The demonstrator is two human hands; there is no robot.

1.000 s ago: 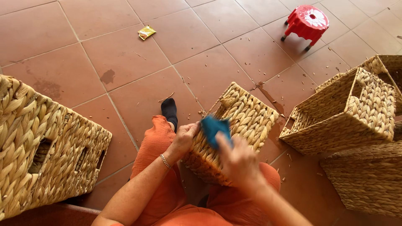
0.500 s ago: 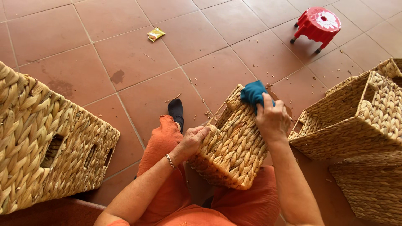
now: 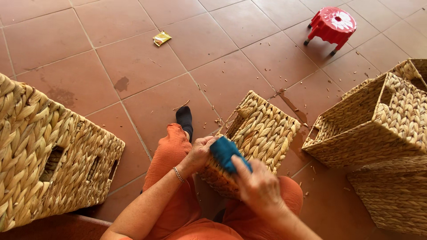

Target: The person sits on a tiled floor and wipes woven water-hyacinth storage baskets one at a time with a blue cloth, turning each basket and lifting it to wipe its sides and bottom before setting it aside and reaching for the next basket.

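Fingers of our right hand (image 3: 260, 189) are closed over a blue cloth (image 3: 226, 153), pressing it against the near top edge of the woven basket (image 3: 262, 131) that rests tilted on our lap. Our left hand (image 3: 200, 153) is clamped on the basket's near left corner, thumb over the rim, just beside the cloth. In this single head view, much of the cloth is covered by our right fingers, so we cannot tell its full shape. The basket's near lower side is hidden behind both hands, and its underside lies out of sight against our orange trousers (image 3: 178, 200). Our forearms run off the bottom edge.

Beyond the grip, past the basket's far rim, the tiled floor (image 3: 133, 71) is littered with small bits of straw and shows a dark damp streak. Just left of the grip our dark-socked foot (image 3: 184, 118) points away. Well beyond it lies a small yellow wrapper (image 3: 161, 38). Far beyond and to the right stands a red plastic stool (image 3: 332, 24). Right of the grip sit more woven baskets (image 3: 378, 124), stacked and cut off by the frame edge. Left of it, a large woven basket (image 3: 53, 155) lies with its handle slots facing us, also cropped.
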